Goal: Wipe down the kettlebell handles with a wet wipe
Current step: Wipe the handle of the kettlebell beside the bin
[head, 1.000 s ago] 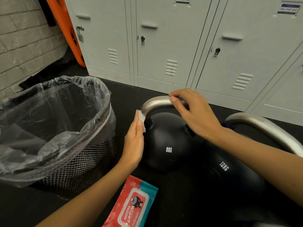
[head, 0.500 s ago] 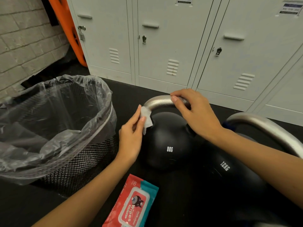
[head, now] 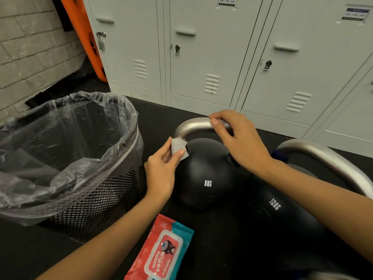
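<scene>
Kettlebell (head: 203, 178) marked "8KG", neighbour (head: 282, 217) "12KG"; pack (head: 161, 253) reads "Wipes". Wet wipe (head: 178, 147) pinched by left hand (head: 161, 172); handle (head: 193, 126) gripped by right hand (head: 240, 142). Locker labels (head: 227, 1) illegible.

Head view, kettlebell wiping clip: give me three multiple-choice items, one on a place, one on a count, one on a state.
1. Where does the pack of wipes lie?
A. inside the bin
B. on the floor in front of the 8KG kettlebell
C. on top of a locker

2. How many kettlebells show?
A. one
B. two
C. four

3. What is the left hand doing?
A. hanging idle
B. pinching a white wipe at the handle's left end
C. lifting the bin

Key: 1 B, the pack lies on the dark floor nearest the camera. 2 B, the 8KG one and the 12KG kettlebell. 3 B, thumb and fingers press the wipe; the right hand grips the handle's top.
</scene>
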Demonstrator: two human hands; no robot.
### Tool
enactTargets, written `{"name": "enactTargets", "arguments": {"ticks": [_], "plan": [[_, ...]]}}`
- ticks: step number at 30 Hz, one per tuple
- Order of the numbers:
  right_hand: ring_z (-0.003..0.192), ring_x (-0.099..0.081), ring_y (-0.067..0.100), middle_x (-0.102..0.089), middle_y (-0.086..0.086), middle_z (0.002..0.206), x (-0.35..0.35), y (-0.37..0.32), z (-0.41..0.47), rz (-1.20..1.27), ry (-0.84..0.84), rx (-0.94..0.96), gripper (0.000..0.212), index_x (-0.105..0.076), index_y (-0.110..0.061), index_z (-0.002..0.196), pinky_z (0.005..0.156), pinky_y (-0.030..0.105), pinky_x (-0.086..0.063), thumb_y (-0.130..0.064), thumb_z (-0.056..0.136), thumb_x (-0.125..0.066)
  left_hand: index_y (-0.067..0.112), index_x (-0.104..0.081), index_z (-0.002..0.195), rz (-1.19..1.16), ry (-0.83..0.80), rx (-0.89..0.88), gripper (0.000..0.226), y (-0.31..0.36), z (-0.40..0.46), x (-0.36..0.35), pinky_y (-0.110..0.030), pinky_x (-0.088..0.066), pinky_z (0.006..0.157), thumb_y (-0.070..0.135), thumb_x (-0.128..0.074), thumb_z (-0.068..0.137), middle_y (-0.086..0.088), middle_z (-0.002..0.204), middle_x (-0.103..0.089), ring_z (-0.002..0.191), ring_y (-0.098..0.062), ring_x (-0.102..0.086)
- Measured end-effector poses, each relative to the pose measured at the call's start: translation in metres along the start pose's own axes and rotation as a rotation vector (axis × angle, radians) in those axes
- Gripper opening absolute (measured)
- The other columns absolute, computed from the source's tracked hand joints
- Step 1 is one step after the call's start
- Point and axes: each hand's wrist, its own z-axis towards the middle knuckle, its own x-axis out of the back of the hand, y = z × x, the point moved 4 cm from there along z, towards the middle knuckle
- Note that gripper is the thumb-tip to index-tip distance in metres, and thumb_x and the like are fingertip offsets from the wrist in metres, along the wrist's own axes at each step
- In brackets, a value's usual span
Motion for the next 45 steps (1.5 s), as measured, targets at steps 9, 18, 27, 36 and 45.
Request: {"name": "enactTargets", "arguments": {"ticks": [9, 18, 27, 36, 45], "plan": [[0.099, -0.056, 0.006, -0.065, -0.010, 0.106, 0.006, -0.001, 0.001, 0.086, -0.049, -0.058, 0.022, -0.066, -0.025, 0.115, 0.088, 0.019, -0.043, -0.031, 0.100, -0.051, 0.031, -0.042, 0.139, 0.148, -0.132, -0.195, 0.054, 0.021, 0.009, -0.004, -0.019, -0.041, 0.104, 0.025, -0.062, 0.090, 0.009, 0.136, -0.053, 0.123, 0.003, -0.050], [0.100, -0.062, -0.003, -0.069, -0.017, 0.100, 0.037, 0.021, 0.014, 0.279, -0.076, -0.232, 0.018, -0.067, -0.034, 0.101, 0.094, 0.021, -0.046, -0.028, 0.100, -0.050, 0.033, -0.026, 0.149, 0.410, -0.340, -0.282, 0.052, 0.048, 0.014, -0.015, -0.002, -0.029, 0.096, 0.034, -0.044, 0.100, 0.015, 0.138, -0.041, 0.116, 0.014, -0.041], [0.111, -0.060, -0.003, -0.066, -0.012, 0.116, 0.029, -0.018, -0.001, 0.376, -0.013, -0.021, 0.026, -0.058, -0.026, 0.124, 0.094, 0.012, -0.044, -0.016, 0.102, -0.049, 0.013, -0.004, 0.153, 0.826, -0.466, -0.681, 0.087, 0.092, 0.007, -0.074, -0.039, 0.001, 0.120, 0.055, -0.042, 0.087, 0.001, 0.147, -0.042, 0.139, -0.008, -0.030], [0.111, -0.059, 0.008, -0.065, -0.014, 0.121, 0.020, 0.007, -0.004, -0.072, -0.041, 0.181, 0.035, -0.060, -0.026, 0.133, 0.104, 0.032, -0.041, -0.027, 0.099, -0.054, 0.024, -0.011, 0.152, 0.588, -0.376, -0.497, 0.081, 0.082, 0.006, -0.031, -0.034, -0.008, 0.120, 0.036, -0.057, 0.087, 0.005, 0.156, -0.021, 0.140, 0.002, -0.012], [0.091, -0.059, 0.017, -0.069, -0.002, 0.095, 0.023, 0.008, 0.008, -0.076, -0.129, -0.063, 0.027, -0.069, -0.022, 0.108, 0.082, 0.030, -0.042, -0.031, 0.103, -0.043, 0.025, -0.040, 0.139, 0.656, -0.301, -0.436, 0.052, 0.058, 0.017, 0.001, -0.016, -0.023, 0.100, 0.033, -0.059, 0.091, 0.009, 0.136, -0.043, 0.127, -0.007, -0.035]]}}
